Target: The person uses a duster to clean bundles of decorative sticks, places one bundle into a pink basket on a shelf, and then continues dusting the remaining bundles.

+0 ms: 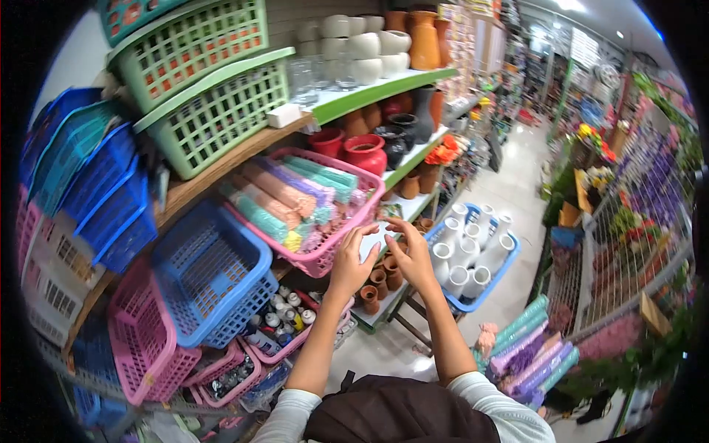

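Your left hand [353, 258] is raised just beside the right edge of the pink basket [319, 264] of wrapped rolls [292, 199], your right hand [413, 258] near the left edge of the blue tray [470, 304] of white vases [464, 251]; each grip (fingers [362, 232] gently curled) has its tips apart

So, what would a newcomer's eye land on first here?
Probably the left hand and right hand, raised close together mid-picture with nothing visibly held. Next, the white tubes packed in a bright blue basket, just right of the right hand. Then the pastel wrapped rolls in a pink basket, left of the left hand.
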`<state>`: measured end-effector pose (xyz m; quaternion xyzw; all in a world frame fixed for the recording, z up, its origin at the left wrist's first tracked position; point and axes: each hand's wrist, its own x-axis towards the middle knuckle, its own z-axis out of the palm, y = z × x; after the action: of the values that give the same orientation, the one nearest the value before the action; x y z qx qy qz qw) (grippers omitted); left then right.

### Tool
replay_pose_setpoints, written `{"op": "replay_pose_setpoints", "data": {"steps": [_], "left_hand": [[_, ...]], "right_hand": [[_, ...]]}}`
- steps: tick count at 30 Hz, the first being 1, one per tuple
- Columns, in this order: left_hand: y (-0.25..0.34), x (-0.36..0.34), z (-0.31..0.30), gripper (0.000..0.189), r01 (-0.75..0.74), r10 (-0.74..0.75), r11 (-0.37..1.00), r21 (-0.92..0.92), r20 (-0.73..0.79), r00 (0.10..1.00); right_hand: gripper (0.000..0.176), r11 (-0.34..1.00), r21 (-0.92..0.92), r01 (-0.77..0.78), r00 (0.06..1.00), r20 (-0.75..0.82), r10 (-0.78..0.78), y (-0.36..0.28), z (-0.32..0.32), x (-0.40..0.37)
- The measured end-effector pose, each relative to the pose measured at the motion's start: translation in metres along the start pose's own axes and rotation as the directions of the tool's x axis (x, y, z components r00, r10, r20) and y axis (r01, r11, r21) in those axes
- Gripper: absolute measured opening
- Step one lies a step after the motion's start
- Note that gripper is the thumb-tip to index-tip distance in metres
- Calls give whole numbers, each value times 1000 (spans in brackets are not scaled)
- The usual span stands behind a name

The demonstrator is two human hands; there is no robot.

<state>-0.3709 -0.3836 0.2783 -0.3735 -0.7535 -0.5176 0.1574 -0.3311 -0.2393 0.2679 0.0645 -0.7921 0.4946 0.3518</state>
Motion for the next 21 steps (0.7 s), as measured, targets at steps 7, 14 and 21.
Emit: {"op": "replay_pose_setpoints", "data": {"steps": [7, 14, 21], "left_hand": [[18, -10, 92, 34, -64, 118, 978, -201, 273, 955], [43, -42, 187, 32, -85, 270, 932, -352, 520, 810], [73, -95, 268, 32, 12, 375, 875, -483, 694, 615]], "right_hand": [[35, 977, -46, -206, 952, -242, 189, 29, -60, -71], [34, 887, -129, -443, 809, -484, 333, 37, -134, -162], [31, 670, -184, -719, 526, -775, 351, 39, -185, -268]]}}
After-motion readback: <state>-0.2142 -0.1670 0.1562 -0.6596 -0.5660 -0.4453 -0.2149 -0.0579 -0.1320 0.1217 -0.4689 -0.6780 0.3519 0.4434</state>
